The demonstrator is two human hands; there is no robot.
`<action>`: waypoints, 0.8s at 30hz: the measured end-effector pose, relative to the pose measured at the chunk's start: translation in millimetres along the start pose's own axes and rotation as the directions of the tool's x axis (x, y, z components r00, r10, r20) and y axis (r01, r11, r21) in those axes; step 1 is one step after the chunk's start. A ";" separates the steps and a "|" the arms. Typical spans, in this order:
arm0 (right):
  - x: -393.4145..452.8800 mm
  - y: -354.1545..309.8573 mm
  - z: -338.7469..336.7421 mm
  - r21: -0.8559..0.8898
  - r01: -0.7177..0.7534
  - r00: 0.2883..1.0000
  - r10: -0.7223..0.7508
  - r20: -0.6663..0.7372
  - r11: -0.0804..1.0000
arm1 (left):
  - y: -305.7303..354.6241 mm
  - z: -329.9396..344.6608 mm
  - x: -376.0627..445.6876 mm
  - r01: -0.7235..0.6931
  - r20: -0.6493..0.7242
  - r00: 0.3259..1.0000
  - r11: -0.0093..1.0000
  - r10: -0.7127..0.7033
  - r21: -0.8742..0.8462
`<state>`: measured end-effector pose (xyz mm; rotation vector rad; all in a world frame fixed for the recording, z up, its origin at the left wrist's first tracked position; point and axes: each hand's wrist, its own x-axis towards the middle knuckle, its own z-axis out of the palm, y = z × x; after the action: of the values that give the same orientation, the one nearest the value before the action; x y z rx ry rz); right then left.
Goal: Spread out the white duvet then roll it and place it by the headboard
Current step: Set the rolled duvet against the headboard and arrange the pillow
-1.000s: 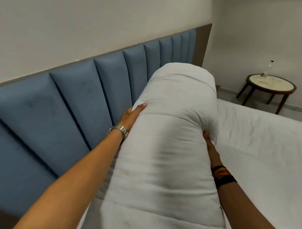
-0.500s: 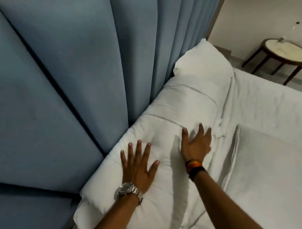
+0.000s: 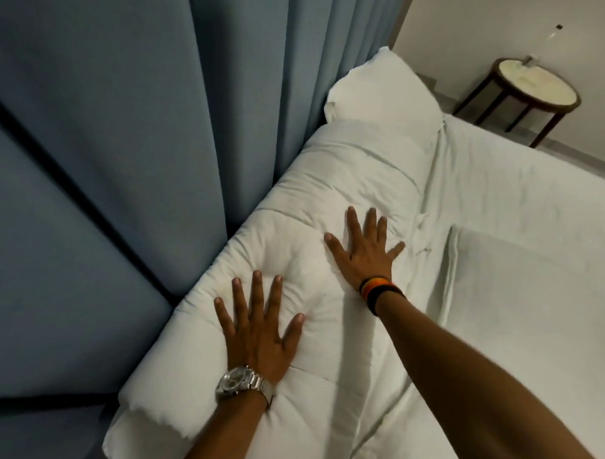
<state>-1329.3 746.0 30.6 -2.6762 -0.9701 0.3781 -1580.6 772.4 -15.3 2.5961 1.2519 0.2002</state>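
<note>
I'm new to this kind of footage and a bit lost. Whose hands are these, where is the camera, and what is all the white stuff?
There is no machine here. A person wears a wide-angle camera on their head, so you look forward and down along their own arms. The left hand, with a metal watch at the wrist, and the right hand, with dark wristbands, both lie flat with fingers spread on a rolled white duvet. Nothing is gripped; the palms just press on it. The roll lies along the blue padded headboard, on a bed with a white sheet. A white pillow sits at the roll's far end. A small round side table stands in the corner.
</note>
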 end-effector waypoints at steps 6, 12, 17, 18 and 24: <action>-133.9 139.5 -36.1 0.110 -0.237 0.964 0.247 -0.094 0.965 | 72.5 -46.3 -32.4 -0.124 0.070 0.988 0.978 0.137 -0.169; -262.1 317.0 -68.7 0.118 -0.610 0.786 0.617 -0.028 0.783 | 193.6 -7.6 -104.4 -0.312 0.288 0.892 0.936 0.348 -0.163; -323.3 399.0 -68.6 0.360 -0.688 0.700 0.708 0.098 0.630 | 241.9 60.5 -141.1 -0.057 0.576 0.801 0.978 0.164 -0.200; -329.0 411.0 -68.2 0.414 -0.664 0.716 0.690 0.110 0.623 | 246.9 70.8 -146.3 -0.013 0.621 0.776 0.988 0.106 -0.152; -342.6 460.5 -67.8 0.712 -0.596 0.719 0.641 0.268 0.371 | 263.3 82.9 -153.4 0.444 0.670 0.739 0.801 -0.073 -0.402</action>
<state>-1292.5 170.6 -9.4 -2.0616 0.3110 0.6744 -1459.6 480.8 -22.3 1.7254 1.0836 -0.3163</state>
